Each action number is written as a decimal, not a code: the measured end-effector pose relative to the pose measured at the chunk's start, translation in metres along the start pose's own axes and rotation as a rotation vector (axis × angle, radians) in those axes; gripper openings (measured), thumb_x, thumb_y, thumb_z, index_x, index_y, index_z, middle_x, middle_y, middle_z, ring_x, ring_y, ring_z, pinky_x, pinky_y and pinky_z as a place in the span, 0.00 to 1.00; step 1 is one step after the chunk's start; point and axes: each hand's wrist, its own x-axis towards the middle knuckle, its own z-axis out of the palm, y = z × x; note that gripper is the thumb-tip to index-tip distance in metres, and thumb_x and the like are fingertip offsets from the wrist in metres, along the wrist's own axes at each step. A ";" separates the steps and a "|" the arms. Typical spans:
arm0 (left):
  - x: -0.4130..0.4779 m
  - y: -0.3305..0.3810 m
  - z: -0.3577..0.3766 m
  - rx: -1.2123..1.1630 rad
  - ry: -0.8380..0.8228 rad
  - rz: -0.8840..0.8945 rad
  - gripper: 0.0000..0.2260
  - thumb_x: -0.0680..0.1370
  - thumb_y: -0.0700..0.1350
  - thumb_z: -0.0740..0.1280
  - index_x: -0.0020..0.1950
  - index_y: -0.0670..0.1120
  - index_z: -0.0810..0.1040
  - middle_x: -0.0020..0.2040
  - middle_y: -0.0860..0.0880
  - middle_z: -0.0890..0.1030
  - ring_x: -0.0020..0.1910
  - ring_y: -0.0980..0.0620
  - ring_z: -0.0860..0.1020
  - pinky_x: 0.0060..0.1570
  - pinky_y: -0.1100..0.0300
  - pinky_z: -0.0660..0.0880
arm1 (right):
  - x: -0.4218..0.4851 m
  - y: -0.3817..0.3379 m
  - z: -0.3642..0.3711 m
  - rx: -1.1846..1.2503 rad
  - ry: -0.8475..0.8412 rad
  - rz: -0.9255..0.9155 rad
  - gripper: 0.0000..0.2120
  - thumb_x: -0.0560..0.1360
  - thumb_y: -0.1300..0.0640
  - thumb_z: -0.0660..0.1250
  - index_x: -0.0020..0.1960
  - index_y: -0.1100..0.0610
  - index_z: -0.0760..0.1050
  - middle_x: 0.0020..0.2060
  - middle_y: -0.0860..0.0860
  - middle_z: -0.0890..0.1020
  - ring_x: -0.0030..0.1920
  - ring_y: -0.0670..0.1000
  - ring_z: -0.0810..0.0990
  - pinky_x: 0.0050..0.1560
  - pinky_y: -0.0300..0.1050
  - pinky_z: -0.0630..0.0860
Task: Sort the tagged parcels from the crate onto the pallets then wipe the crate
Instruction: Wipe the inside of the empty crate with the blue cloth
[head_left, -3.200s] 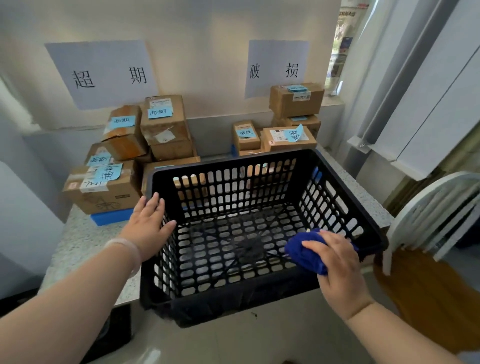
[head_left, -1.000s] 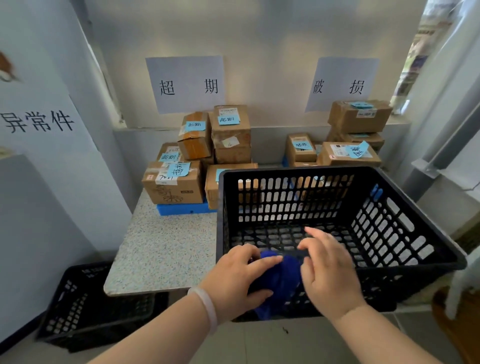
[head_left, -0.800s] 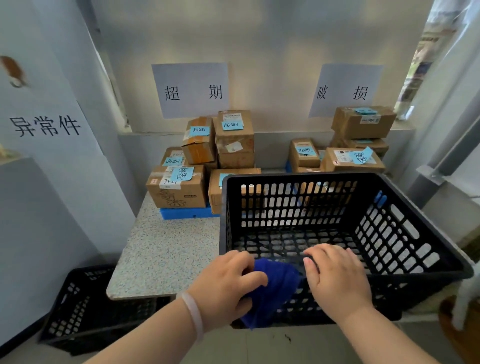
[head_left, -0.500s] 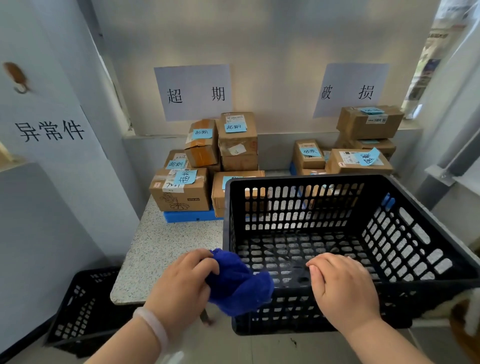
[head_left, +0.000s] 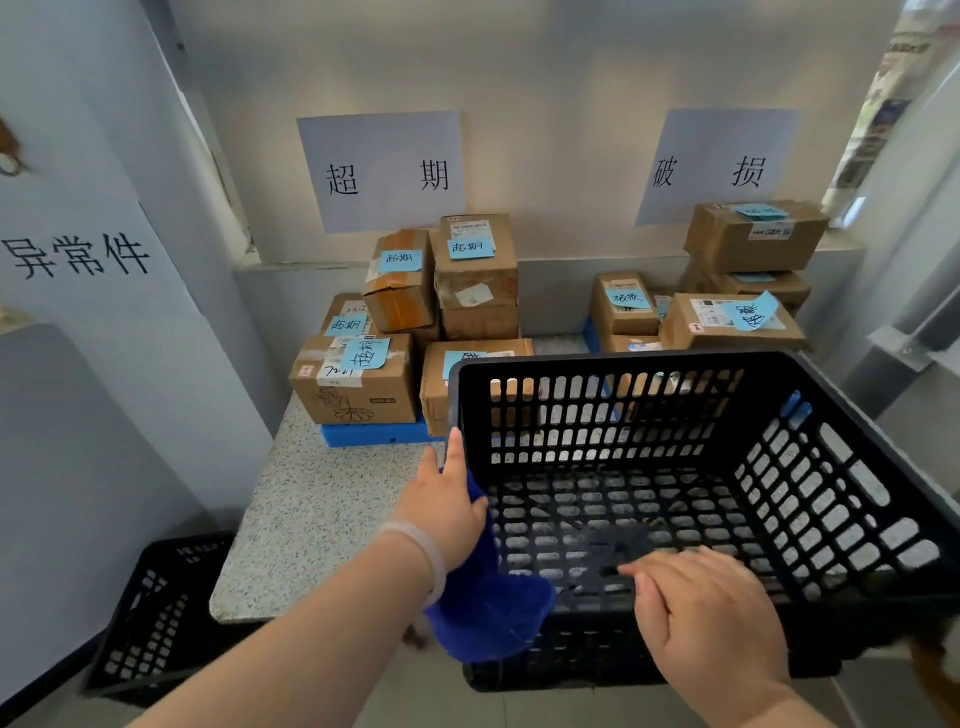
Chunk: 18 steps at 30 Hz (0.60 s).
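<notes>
The crate (head_left: 623, 362) holds no parcels, so sorting looks finished and the step in hand is, I judge, the wiping. Nearest, on the crate's near rim, the right hand (head_left: 711, 618) rests palm down, fingers fairly straight and gripping nothing, apparently steadying it. At the crate's near left corner the blue cloth (head_left: 488, 608) hangs down the outside. The left hand (head_left: 447, 509) presses the cloth's upper part flat against the crate's left wall, fingers straight and pointing toward the far rim; the thumb is hidden. The next move probably calls for drawing the cloth along that wall while the right hand holds the crate steady, since its near end overhangs the worktop (head_left: 311, 509). Left of the crate and lower, a second black crate (head_left: 156, 613) sits on the floor. Behind the crate's far left corner, tagged parcels (head_left: 358, 384) stand stacked on a blue pallet (head_left: 374, 435). Further parcels (head_left: 727, 322) stand behind its far right, under paper signs (head_left: 379, 171).
</notes>
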 end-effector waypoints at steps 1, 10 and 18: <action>0.013 0.004 -0.004 0.005 -0.002 -0.022 0.36 0.83 0.52 0.60 0.80 0.52 0.36 0.81 0.43 0.47 0.76 0.41 0.62 0.71 0.49 0.66 | 0.000 0.001 -0.001 0.003 -0.009 -0.004 0.18 0.76 0.50 0.55 0.41 0.46 0.83 0.37 0.37 0.82 0.39 0.41 0.81 0.50 0.50 0.78; 0.133 0.017 -0.036 -0.009 0.087 -0.090 0.34 0.83 0.51 0.59 0.81 0.52 0.39 0.81 0.44 0.50 0.75 0.39 0.63 0.70 0.46 0.66 | 0.006 0.005 -0.001 0.134 -0.123 0.047 0.10 0.69 0.48 0.62 0.37 0.40 0.82 0.36 0.33 0.81 0.40 0.34 0.78 0.56 0.42 0.70; 0.119 0.004 -0.027 -0.071 0.129 0.009 0.33 0.79 0.54 0.65 0.80 0.55 0.53 0.78 0.45 0.54 0.74 0.38 0.59 0.71 0.44 0.63 | 0.011 0.002 -0.005 0.156 -0.154 0.034 0.10 0.68 0.49 0.61 0.38 0.40 0.81 0.37 0.33 0.79 0.43 0.32 0.75 0.55 0.41 0.70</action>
